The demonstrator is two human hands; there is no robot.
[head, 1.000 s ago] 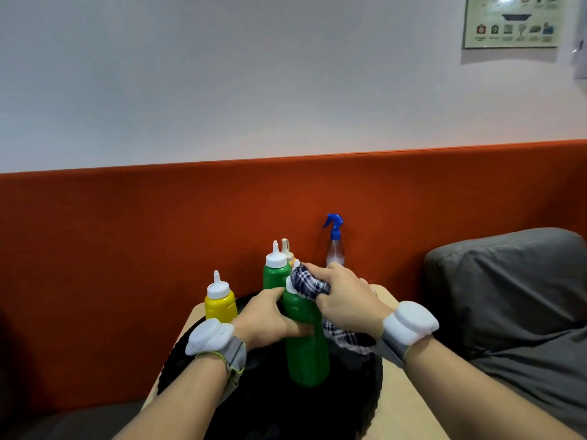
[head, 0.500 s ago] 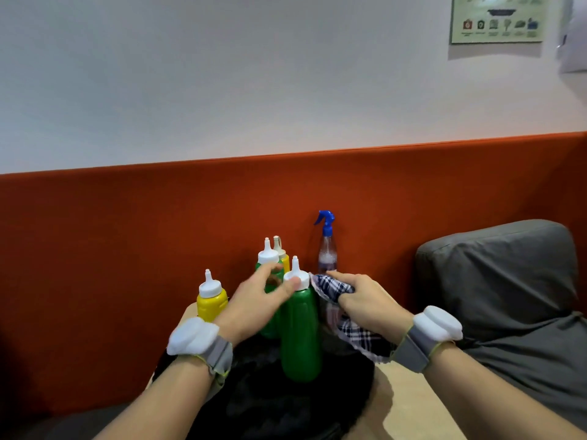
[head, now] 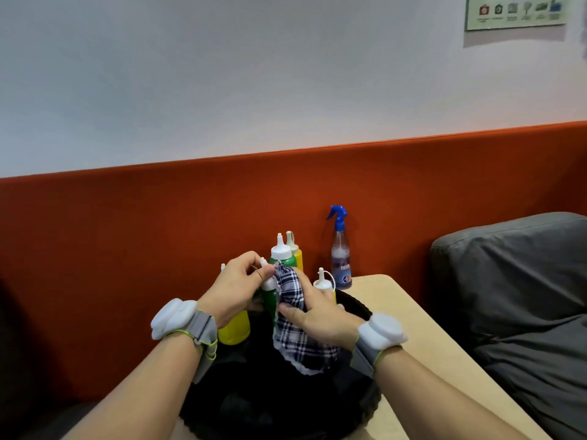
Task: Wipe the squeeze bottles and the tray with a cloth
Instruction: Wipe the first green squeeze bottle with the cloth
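Checked blue-and-white cloth [head: 300,344], gripped by the right hand [head: 317,315], wraps the green plastic squeeze bottle [head: 269,301]; the left hand [head: 233,289] pinches its white cap [head: 268,282]. Hold firm, wipe downward.

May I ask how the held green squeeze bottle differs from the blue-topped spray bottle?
The green squeeze bottle is opaque with a white nozzle; the spray bottle is clear with a blue trigger. The left hand holds the green one, cloth against it; the spray bottle stands untouched on the table. Both are roughly upright.
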